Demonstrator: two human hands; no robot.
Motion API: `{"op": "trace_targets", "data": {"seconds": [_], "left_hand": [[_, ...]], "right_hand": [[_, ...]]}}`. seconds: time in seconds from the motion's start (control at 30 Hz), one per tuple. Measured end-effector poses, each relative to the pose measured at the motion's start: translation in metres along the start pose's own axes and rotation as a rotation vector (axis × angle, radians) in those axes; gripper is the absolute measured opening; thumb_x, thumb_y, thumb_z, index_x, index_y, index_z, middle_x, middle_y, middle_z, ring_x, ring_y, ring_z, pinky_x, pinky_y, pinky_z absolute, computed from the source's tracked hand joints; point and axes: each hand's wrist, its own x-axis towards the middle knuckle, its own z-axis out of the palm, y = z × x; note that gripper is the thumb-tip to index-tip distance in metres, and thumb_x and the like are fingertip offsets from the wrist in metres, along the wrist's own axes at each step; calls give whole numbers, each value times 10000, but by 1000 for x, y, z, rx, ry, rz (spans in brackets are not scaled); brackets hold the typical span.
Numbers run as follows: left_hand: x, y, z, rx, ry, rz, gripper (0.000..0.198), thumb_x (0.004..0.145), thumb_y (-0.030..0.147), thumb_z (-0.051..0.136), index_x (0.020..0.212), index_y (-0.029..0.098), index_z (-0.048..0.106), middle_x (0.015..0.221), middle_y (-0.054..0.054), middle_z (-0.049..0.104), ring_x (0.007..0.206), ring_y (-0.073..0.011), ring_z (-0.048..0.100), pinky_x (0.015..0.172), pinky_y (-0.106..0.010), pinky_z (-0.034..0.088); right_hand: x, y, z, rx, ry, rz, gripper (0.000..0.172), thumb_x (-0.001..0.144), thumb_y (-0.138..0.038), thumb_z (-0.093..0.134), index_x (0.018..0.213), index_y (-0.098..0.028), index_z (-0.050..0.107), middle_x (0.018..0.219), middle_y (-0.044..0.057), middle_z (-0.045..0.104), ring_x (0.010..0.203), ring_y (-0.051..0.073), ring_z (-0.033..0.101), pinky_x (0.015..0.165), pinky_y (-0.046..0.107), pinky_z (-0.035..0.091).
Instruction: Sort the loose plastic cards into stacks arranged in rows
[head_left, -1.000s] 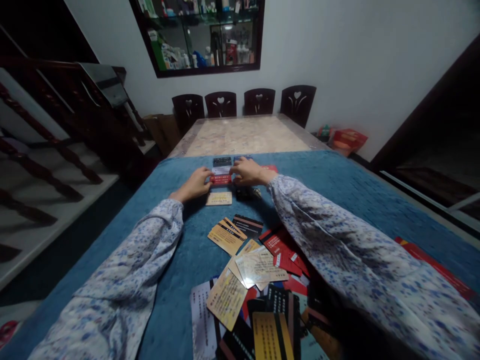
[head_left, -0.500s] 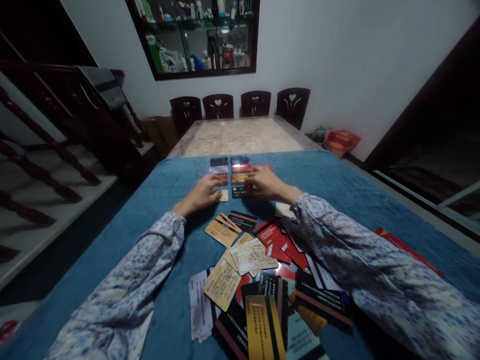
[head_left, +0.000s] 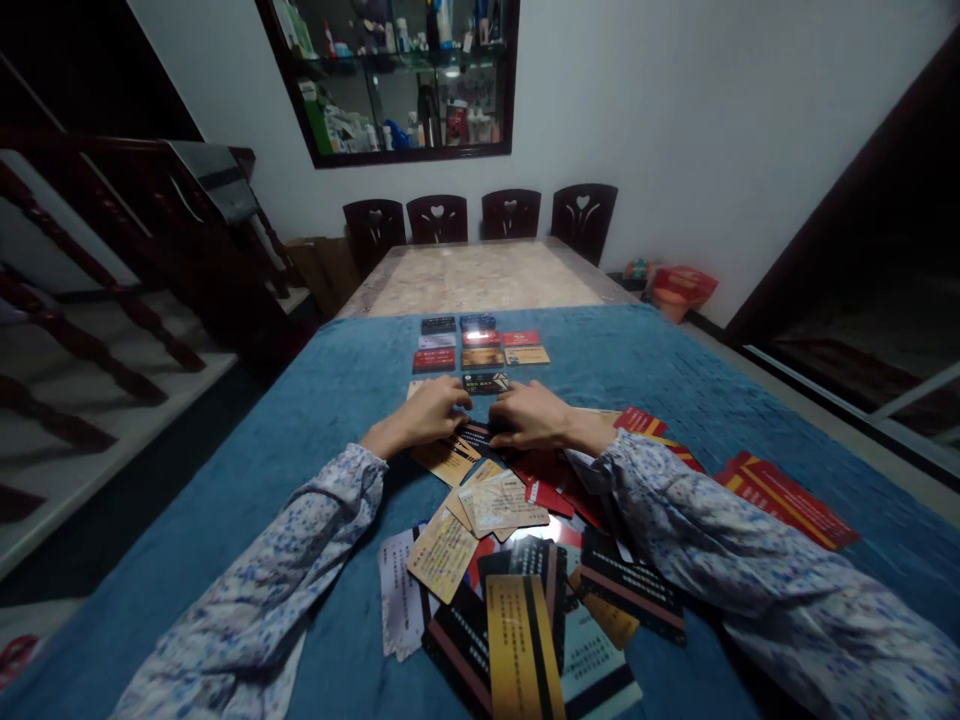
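Observation:
My left hand (head_left: 431, 411) hovers at the near edge of the laid-out cards, its fingers bent and apart, close to the upper left of a black card (head_left: 475, 437) with a brown stripe. From the other side, my right hand (head_left: 531, 417) has its fingers curled onto that card's right end. Just beyond both hands lies a black card with a diamond picture (head_left: 486, 384). A pale card (head_left: 414, 388) is mostly covered by my left hand. Fanned gold cards (head_left: 448, 461) sit below the left hand, and red cards (head_left: 546, 478) below the right.
Neat rows hold a red card (head_left: 433, 360), a gold card (head_left: 527, 355) and several others. A mixed card pile, topped by a yellow card (head_left: 523, 645), spreads nearest me. More red cards (head_left: 787, 497) lie right on the blue cloth (head_left: 337, 560). Dark chairs (head_left: 512, 215) stand beyond.
Both hands have drawn back from the rows toward the pile. A gold card now shows at the right of the third row, where my right hand was. My right arm has shifted, uncovering red cards.

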Motion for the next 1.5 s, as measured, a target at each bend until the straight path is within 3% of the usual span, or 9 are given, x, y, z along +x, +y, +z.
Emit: {"op": "trace_targets", "data": {"seconds": [0.13, 0.3, 0.5, 0.8, 1.03, 1.23, 1.5], "left_hand": [[0, 5, 0, 3, -38, 20, 179, 840, 133, 641, 954, 173, 773, 981, -92, 697, 930, -228, 646, 824, -318, 500], [-1, 6, 5, -21, -84, 33, 159, 844, 164, 646, 941, 179, 772, 936, -78, 696, 875, -210, 645, 772, -291, 493], [-1, 7, 10, -17, -84, 44, 175, 836, 147, 627, 937, 170, 768, 916, -83, 686, 857, -214, 641, 758, -296, 493], [-2, 5, 12, -45, -64, 44, 205, 855, 167, 623, 1008, 192, 757, 1006, -92, 689, 946, -229, 634, 852, -340, 515], [-1, 8, 11, -17, -59, 9, 162, 879, 193, 627, 991, 188, 744, 1015, -103, 696, 978, -259, 606, 879, -380, 493], [0, 4, 13, -45, -15, -25, 96, 903, 225, 625, 963, 183, 687, 978, -85, 694, 964, -244, 598, 863, -364, 486], [1, 3, 12, -45, 39, -31, 185, 920, 131, 542, 1040, 177, 674, 1029, -95, 718, 962, -246, 620, 883, -378, 469]], "right_hand": [[-1, -7, 3, -15, -13, 43, 423, 911, -543, 652, 1162, -212, 731, 1221, 139, 724, 1191, 317, 629, 853, 345, 478], [3, -9, 8, 50, -14, 93, 427, 879, -494, 694, 1187, -202, 726, 1214, 133, 736, 1113, 280, 684, 775, 284, 489], [9, -9, 12, 170, -60, 154, 369, 855, -460, 703, 1100, -194, 771, 1082, 103, 781, 976, 237, 722, 692, 249, 464], [3, -29, -7, 205, -129, 285, 308, 821, -346, 685, 1062, -182, 785, 1116, 129, 778, 1026, 271, 721, 733, 277, 495], [4, -24, -5, 247, -99, 341, 346, 835, -372, 717, 1148, -226, 737, 1213, 98, 750, 1106, 279, 697, 762, 277, 488], [7, -13, 0, 274, 7, 307, 358, 917, -332, 631, 1255, -236, 698, 1225, 96, 745, 1095, 243, 691, 774, 255, 463], [7, -7, -3, 196, 30, 300, 350, 925, -212, 508, 1169, -225, 760, 1181, 109, 767, 1088, 262, 701, 774, 281, 460]]}}
